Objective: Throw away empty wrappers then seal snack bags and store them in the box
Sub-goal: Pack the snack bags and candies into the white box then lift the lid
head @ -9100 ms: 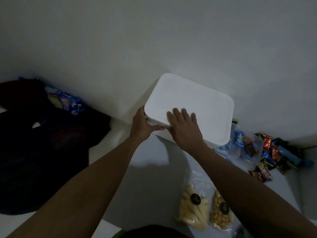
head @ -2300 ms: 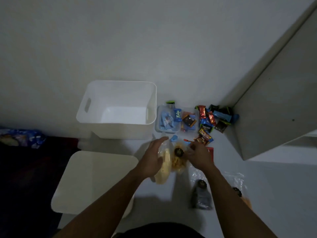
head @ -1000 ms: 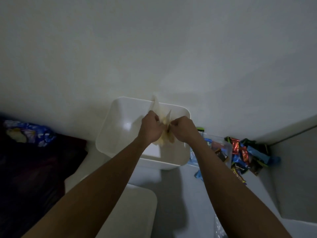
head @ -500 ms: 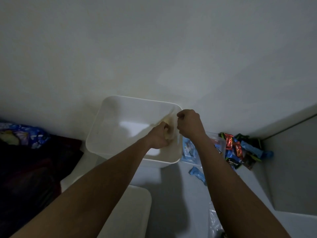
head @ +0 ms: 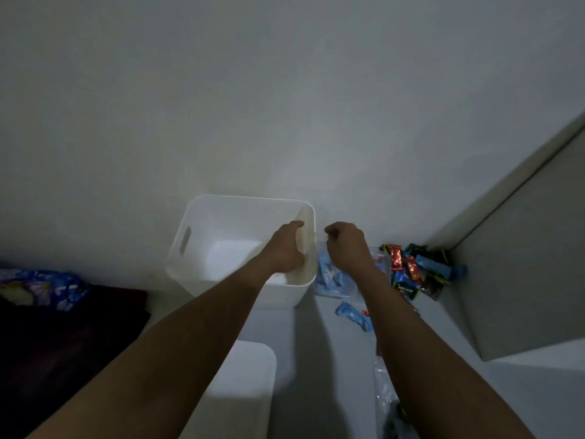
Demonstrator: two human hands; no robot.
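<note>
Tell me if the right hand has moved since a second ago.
Yes. The right hand was above the white box then; it has shifted right, clear of the box's right rim.

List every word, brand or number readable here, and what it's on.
None can be read.
Dark wrapper: white lettering, too blurred.
Blue packets beside the box: print too small.
Red wrappers: print blurred.
Blue bag at far left: pattern only, no legible words.
Snack bag in the box: no label shows.
Box, lid: no markings visible.
</note>
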